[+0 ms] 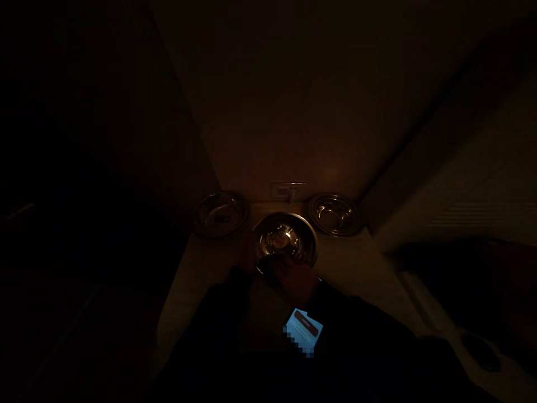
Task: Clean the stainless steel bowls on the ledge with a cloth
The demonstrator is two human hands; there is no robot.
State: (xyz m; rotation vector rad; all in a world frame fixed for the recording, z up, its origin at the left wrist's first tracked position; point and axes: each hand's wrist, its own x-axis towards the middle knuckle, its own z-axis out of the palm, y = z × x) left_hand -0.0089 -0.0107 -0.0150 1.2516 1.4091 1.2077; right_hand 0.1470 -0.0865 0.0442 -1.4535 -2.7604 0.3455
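Note:
A shiny steel bowl with a reddish round label inside it rests on the wooden table in the middle of the head view. My left hand is at the bowl's left rim, its fingers closed on the edge as far as the darkness shows. My right hand is over the near rim, fingers bent down towards the bowl's inside. Something dark lies under those fingers; I cannot make out what it is.
A steel dish with a dark flat object stands back left, and stacked steel dishes stand back right. Behind is a wall socket with a plug. A lit screen glows near my body. A dark oval object lies at lower right.

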